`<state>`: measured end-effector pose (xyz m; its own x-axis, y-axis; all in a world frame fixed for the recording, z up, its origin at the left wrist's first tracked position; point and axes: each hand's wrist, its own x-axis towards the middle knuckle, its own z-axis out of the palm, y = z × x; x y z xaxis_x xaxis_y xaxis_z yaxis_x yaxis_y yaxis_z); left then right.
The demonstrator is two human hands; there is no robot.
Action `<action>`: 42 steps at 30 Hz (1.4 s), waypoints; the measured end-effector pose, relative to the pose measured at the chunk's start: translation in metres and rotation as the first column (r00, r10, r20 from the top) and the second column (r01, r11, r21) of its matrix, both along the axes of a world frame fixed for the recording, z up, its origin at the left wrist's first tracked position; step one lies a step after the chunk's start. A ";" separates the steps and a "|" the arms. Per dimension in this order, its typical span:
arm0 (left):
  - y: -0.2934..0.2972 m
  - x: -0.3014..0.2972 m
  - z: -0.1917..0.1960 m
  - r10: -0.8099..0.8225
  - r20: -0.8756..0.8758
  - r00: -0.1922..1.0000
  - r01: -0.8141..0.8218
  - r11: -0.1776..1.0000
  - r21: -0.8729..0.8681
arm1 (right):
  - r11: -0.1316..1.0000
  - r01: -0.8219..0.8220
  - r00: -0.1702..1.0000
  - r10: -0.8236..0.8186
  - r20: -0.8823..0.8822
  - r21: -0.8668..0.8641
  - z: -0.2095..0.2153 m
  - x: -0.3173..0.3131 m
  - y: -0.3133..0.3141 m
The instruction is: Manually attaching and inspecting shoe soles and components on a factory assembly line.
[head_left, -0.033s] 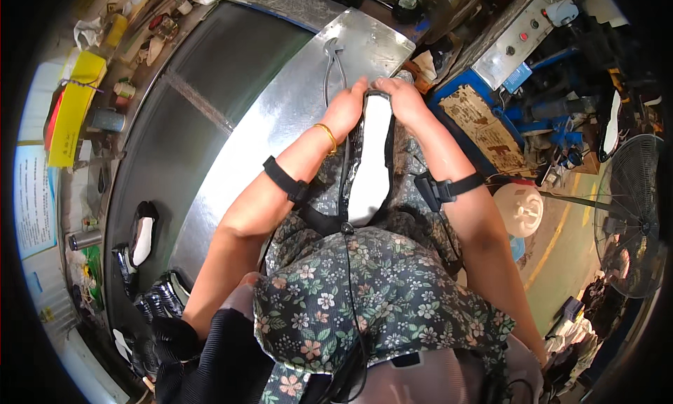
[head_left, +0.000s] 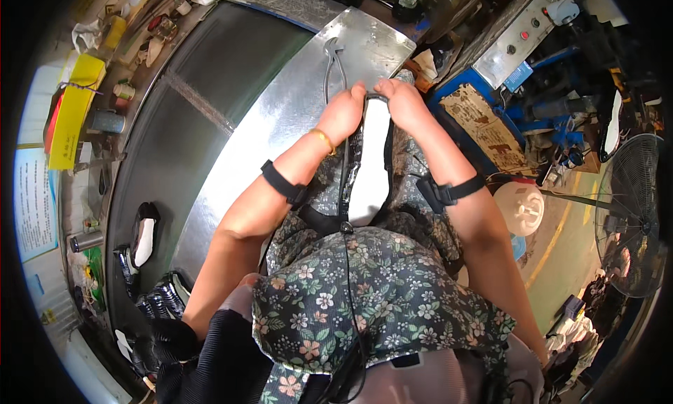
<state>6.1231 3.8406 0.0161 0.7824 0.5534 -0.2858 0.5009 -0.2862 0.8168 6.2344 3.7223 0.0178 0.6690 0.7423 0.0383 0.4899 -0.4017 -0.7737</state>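
Note:
A black shoe upper (head_left: pixel 355 155) with a white insole (head_left: pixel 371 173) lies lengthwise over my lap, its white side facing up. My left hand (head_left: pixel 345 112) pinches the black edge at the far end, on the left. On the other side of that end, my right hand (head_left: pixel 404 104) grips the same edge with curled fingers. The fingertips of both hands come close together there, and what lies under them is hidden. Just beyond my left hand, metal pincers (head_left: pixel 333 64) rest on the shiny metal plate (head_left: pixel 371 43), jaws pointing away.
At my left runs a dark conveyor belt (head_left: pixel 210 60), with a black shoe with a white insole (head_left: pixel 145 239) and several glossy black pieces (head_left: pixel 160 300) on it. To the right stand a blue machine with a control panel (head_left: pixel 522 39), a cream plastic jug (head_left: pixel 519 208) and a black fan (head_left: pixel 631 215).
My fingers have curled in more tightly on the far edge of the shoe upper. The rest looks almost the same.

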 end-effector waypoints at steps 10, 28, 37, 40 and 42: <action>-0.041 -0.066 0.016 -0.227 0.437 0.870 0.179 0.972 0.150 | 0.871 0.285 0.406 0.269 -0.873 0.401 -0.004 -0.024 0.005; -0.015 -0.181 0.005 -0.123 -0.183 0.975 0.210 0.776 0.594 | 0.408 0.865 0.326 -0.012 0.945 -0.293 0.186 0.354 -0.441; -0.053 -0.154 0.047 -0.286 0.223 0.932 0.297 0.955 -0.015 | 0.687 0.708 0.189 -0.406 0.894 0.163 0.144 0.251 -0.396; -0.064 -0.113 0.071 -0.191 0.403 0.895 0.299 0.927 -0.225 | 0.827 0.399 0.552 -0.561 0.617 0.395 0.121 0.171 -0.322; -0.066 -0.086 0.063 -0.077 0.464 0.882 0.280 0.879 -0.386 | 0.849 0.278 0.782 -0.472 0.406 0.450 0.120 0.067 -0.233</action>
